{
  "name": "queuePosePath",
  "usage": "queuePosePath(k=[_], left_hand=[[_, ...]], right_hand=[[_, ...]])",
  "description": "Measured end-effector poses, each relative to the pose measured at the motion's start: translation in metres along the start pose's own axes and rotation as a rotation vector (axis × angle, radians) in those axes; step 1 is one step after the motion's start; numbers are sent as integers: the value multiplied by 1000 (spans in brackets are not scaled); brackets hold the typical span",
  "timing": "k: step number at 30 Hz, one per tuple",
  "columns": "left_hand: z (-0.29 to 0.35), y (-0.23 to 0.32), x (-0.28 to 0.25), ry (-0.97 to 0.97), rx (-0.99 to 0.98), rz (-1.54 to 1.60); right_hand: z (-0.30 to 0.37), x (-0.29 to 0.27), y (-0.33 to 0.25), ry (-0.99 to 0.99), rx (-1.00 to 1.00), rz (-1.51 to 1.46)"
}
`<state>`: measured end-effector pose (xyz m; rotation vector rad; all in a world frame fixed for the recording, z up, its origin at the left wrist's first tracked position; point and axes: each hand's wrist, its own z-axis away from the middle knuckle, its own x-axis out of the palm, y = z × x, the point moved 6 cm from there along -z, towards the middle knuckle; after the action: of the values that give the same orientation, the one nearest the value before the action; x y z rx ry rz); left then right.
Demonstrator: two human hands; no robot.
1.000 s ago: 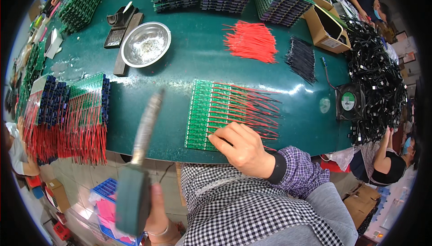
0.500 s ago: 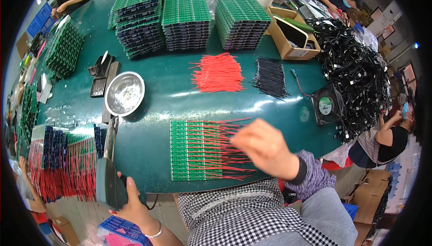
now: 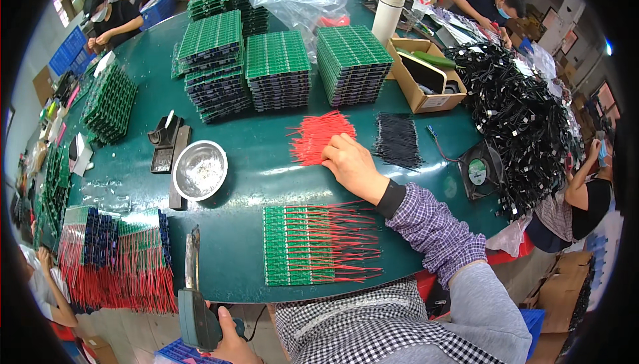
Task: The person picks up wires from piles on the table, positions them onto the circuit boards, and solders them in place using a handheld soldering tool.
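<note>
My left hand (image 3: 229, 341) is wrapped round the grip of a teal soldering gun (image 3: 197, 321) at the table's front edge; its long metal barrel points away from me. With fingers bent and drawn together, my right hand (image 3: 353, 168) touches the lower right side of a pile of red wires (image 3: 311, 136). The fingertips are partly hidden among the wires. In front of me lies a green circuit board panel (image 3: 278, 247), with rows of red wires stretching across it and past its right edge. A bundle of black wires (image 3: 397, 141) lies right of the red pile.
A metal bowl (image 3: 222, 181) stands left of the panel, beside a soldering stand (image 3: 164, 141). Tall stacks of circuit boards (image 3: 353, 51) line the back. Wired boards (image 3: 113, 251) sit at left. A cardboard box (image 3: 429, 101), small fan (image 3: 478, 171) and black cable heap (image 3: 512, 111) occupy the right.
My right hand has moved from above the panel's wires up and away to the red wire pile. The soldering gun stays in my left hand. The whole view has shifted.
</note>
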<state>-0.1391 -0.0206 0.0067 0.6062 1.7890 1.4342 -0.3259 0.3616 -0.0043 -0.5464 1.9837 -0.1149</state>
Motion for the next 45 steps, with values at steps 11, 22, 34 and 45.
queuePosePath(k=[11, 22, 34, 45], left_hand=[[2, -2, -5, -88, 304, -426], [18, 7, 6, -89, 98, -121], [27, -27, 2, -217, 57, 18], [50, -27, -15, -59, -136, -193]], right_hand=[[4, 9, -1, 87, -47, 92], [12, 0, 1, 50, -5, 26], [7, -30, -44, -160, -265, 224], [1, -4, -58, -439, -324, 349]])
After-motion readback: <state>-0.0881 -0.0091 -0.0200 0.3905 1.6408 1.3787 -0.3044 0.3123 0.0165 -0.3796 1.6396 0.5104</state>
